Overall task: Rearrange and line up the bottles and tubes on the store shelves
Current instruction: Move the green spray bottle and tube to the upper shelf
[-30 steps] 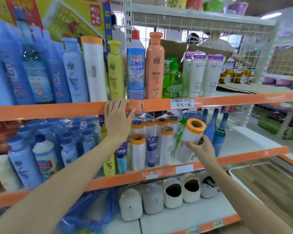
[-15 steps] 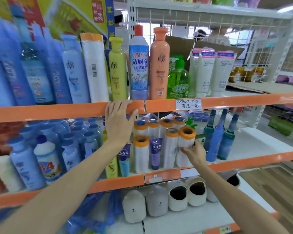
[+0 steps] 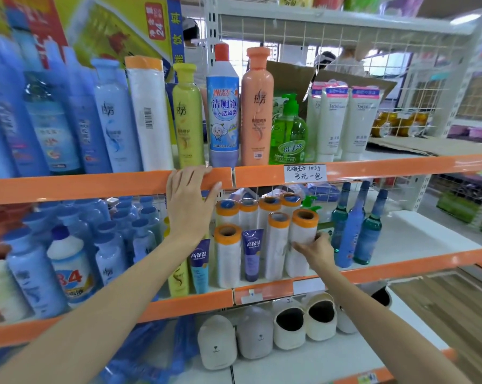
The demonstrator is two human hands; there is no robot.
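landmark: using the orange middle shelf lip (image 3: 373, 270) as the reference for everything, working outward from it.

right hand: right hand (image 3: 319, 250) sits just above that lip, fingers curled onto the lower side of the front-right roll (image 3: 301, 242), so it's gripping it, not just nudging.

the roll: white film wound on a cardboard core with an orange band on top. It stands upright at the front of the shelf, right behind the lip, touching or nearly touching the next roll (image 3: 276, 245) to its left.

handling guess: looks light and hollow, and the film wrap is probably slick and a bit squishy. I'd hold it low around the body like the hand does now. Pinching the open top rim would likely tip it or crush it.

neighbours: purple tube (image 3: 251, 253) stands between 2 front rolls, and 4 more rolls (image 3: 258, 209) form the row behind. 3 blue-green glass bottles (image 3: 356, 225) are just right of the held roll. Those look tippy and breakable, so watch the elbow.

left hand: left hand (image 3: 191, 200) is higher and further back, fingers straight and draped over the upper orange lip (image 3: 95, 187), thumb spread out. Bracing, holding nothing.

further up: tall shampoo bottles (image 3: 256, 106) line the shelf above that.
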